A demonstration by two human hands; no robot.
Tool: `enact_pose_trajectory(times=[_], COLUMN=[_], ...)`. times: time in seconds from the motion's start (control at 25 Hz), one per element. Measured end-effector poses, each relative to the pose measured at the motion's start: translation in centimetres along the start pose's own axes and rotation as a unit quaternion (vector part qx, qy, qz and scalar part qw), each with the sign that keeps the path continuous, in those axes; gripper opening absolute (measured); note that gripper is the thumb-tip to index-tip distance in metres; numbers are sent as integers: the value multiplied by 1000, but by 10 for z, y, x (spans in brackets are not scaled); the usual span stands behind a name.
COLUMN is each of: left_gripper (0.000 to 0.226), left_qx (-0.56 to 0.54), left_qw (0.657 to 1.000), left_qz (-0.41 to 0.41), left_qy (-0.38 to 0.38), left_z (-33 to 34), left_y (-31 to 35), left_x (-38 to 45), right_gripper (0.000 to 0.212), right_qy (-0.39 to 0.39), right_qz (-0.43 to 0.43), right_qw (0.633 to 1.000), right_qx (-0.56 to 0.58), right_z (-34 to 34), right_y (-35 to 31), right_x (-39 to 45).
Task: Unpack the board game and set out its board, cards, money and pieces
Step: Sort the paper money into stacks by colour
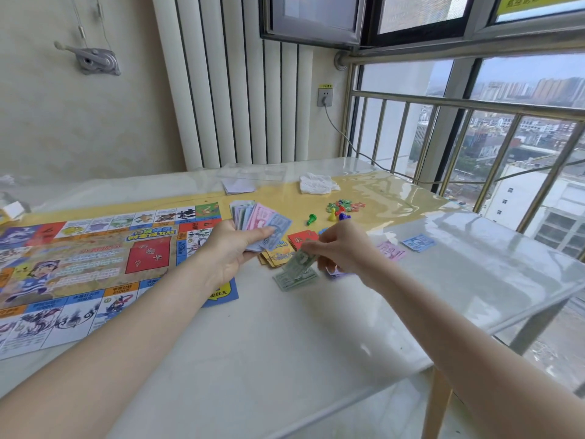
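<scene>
Play money is mid-sort: the left hand (235,248) grips a fanned wad of banknotes (258,221) so each colour shows, just right of the unfolded game board (88,267). The right hand (343,248) pinches one green banknote (299,259), tilted down over the green pile (294,278), probably to drop it by denomination. Pink notes (391,250) and blue notes (418,242) lie farther right; red and yellow cards (289,247) sit beneath the hands. Pawns (332,213) cluster beyond. The near tabletop (285,359) offers free room; its right edge (538,307) is near the blue pile.
</scene>
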State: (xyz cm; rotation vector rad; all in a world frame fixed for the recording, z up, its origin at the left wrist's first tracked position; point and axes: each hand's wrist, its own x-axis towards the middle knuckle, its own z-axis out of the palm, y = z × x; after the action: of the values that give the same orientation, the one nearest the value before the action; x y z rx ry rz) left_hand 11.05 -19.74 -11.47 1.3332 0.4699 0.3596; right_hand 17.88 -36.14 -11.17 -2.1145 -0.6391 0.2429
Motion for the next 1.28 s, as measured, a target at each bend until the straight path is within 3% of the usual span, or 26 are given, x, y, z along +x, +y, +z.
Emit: enact_pose_trajectory(times=[0.08,0.2,0.28,0.48,0.6,0.72,0.92,1.0,1.12,1.2,1.28], left_gripper=[16,15,15,17,20,8,11,12,18,7,15], left_qx=[1,2,1,37,75,69,21,38,56,51,53], left_qw=[1000,1000,1000,997,990,985,983,982,986,985,981], left_qz=[-3,-4,-5,-15,-11,-24,-32,-29,-33,-39,-48], left_qy=[1,-11,-21,-65,-122,-155,-177,-183,-154,-158,-181], left_z=[-2,-2,-2,5,14,29,56,69,93,106,117], left_y=[-1,-2,-2,-2,-3,0,7,6,2,2,1], left_x=[1,-1,-1,-6,-8,-7,-3,-1,3,1,0], right_gripper=[39,46,49,43,35,17,11,14,17,17,18], right_qy=[11,42,55,139,23,-28,80,138,212,234,232], right_qz=[-9,-45,-59,-75,-65,-46,23,74,116,126,127], right_qw=[994,944,929,973,998,998,985,974,967,964,964], right_qx=[-108,-323,-362,-167,-2,15,151,162,79,18,-18], right_z=[15,26,22,-7,-15,-27,-72,-90,-113,-124,-131], right_y=[0,1,0,-7,-8,-3,17,34,67,83,92], right_x=[-4,-8,-8,5,9,12,21,23,28,31,33])
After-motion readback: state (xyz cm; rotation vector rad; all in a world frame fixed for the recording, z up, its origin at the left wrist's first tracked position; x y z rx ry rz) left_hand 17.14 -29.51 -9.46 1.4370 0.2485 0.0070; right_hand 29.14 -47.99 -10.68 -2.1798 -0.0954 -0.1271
